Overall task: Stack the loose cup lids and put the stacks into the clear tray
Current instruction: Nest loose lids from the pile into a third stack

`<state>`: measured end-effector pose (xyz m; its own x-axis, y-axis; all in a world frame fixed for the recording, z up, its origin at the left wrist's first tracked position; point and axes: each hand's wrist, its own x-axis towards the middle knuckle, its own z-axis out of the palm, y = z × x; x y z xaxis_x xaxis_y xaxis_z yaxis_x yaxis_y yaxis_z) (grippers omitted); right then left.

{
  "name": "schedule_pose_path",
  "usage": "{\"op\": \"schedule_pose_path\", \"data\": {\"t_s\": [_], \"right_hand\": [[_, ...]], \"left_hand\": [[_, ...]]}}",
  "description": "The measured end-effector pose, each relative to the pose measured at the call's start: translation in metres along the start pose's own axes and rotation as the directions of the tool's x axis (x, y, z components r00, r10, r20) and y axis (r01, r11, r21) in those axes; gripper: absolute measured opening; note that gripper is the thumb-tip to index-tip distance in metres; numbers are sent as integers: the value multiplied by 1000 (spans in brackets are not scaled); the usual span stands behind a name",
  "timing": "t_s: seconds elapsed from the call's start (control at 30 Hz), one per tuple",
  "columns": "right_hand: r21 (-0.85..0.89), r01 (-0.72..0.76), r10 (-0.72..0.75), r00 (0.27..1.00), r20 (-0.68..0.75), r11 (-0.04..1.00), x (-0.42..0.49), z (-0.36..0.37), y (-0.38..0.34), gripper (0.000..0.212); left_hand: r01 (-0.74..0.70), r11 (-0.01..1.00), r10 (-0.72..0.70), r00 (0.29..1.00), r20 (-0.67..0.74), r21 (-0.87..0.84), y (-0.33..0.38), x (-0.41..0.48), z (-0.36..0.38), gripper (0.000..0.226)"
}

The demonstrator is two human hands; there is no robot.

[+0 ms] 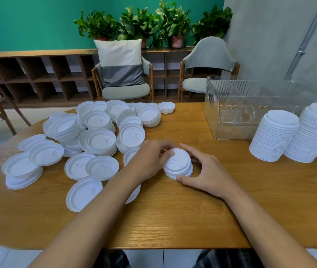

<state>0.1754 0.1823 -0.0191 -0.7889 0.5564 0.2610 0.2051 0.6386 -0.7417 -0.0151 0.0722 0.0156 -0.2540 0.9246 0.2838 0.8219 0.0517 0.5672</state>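
White cup lids (99, 141) on a honey-brown wood-grain counter (173, 209); ribbed clear tray (250, 105); teal wall (28, 22); trousers (229, 258) perhaps dark plaid.

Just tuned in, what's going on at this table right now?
A person is squaring up a short stack of lids on the table, with the left hand and right hand curled round its sides. A big pile of loose lids lies to the left. Two tall stacks stand at the right, beside the clear tray rather than in it. The tray seems to hold no lids yet.
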Motion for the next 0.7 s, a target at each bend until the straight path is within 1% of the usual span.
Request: {"op": "schedule_pose_path", "data": {"t_s": [0.07, 0.17, 0.23, 0.3, 0.37, 0.47, 0.53, 0.63, 0.7], "right_hand": [[4, 3, -3, 1000, 5, 1000, 0, 0, 0, 95], [-2, 18, -18, 1000, -3, 1000, 0, 1, 1, 92], [-13, 26, -26, 1000, -6, 1000, 0, 1, 1, 93], [-11, 27, -27, 1000, 3, 1000, 0, 1, 1, 97], [1, 26, -26, 1000, 16, 1000, 1, 1, 2, 101], [-3, 25, -25, 999, 29, 1000, 1, 0, 3, 104], [-9, 18, -17, 999, 39, 1000, 0, 0, 3, 107], [-28, 13, -12, 999, 53, 1000, 0, -1, 3, 110], [-61, 18, -15, 998, 58, 998, 1, -2, 4, 106]], "left_hand": [[0, 1000, 0, 1000, 30, 1, -3, 2, 4, 25], [-22, 1000, 23, 995, 101, -13, -2, 1, 4, 50], [-56, 998, 51, 991, 125, 35, 0, -1, 4, 61], [-63, 996, 55, 990, 133, 58, -1, 0, 2, 65], [-52, 998, 47, 988, 145, 34, -5, 0, -3, 70], [-52, 999, 48, 978, 203, 16, -9, 0, -11, 78], [-45, 998, 53, 973, 226, -37, -6, -1, -12, 81], [-32, 994, 55, 974, 221, -106, -4, -1, -11, 85], [-21, 993, 47, 973, 226, -116, -4, -1, -10, 86]]}}
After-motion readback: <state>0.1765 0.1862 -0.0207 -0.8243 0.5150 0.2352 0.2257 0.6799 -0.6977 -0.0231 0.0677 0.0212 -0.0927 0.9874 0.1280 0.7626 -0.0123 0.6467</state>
